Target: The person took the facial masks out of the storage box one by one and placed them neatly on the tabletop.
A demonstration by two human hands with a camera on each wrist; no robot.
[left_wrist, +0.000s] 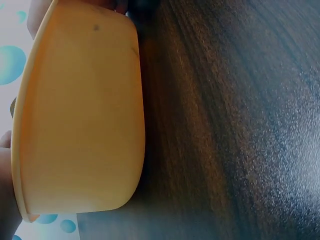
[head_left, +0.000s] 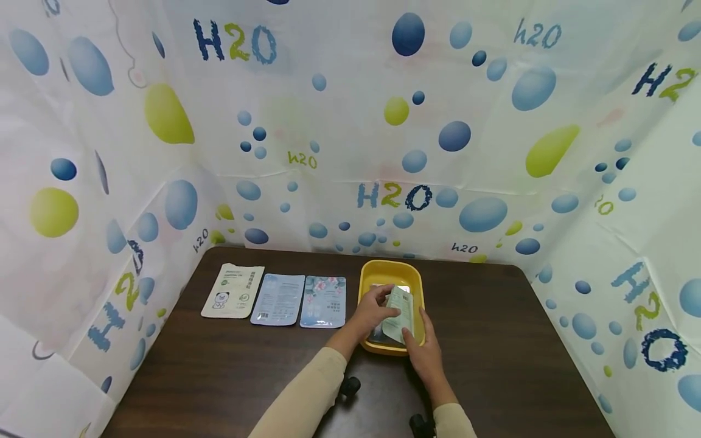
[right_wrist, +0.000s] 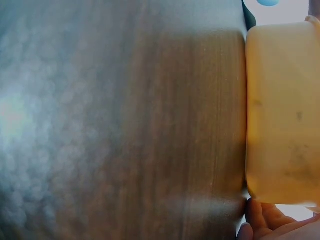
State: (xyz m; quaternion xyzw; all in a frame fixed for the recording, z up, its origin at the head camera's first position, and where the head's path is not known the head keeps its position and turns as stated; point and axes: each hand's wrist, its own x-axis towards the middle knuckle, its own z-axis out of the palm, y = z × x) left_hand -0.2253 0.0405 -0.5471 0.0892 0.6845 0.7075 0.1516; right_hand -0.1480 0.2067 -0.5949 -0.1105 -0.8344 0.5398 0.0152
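Backing yellow tray (head_left: 395, 272), brown table (head_left: 493, 340): printed sheeting (head_left: 350, 134)

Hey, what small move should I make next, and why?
Probably lift the green packet clear of the yellow bin with your left hand: that hand holds it, your right hand is at the bin's side, and three packets lie in a row outside the bin.

Between the fingers (head_left: 380, 293), a pale green packet (head_left: 404, 314); beneath, a yellow tray (head_left: 380, 349); leftward, a blue floral packet (head_left: 323, 302), light-blue packet (head_left: 277, 299), cream bear-print packet (head_left: 232, 292).
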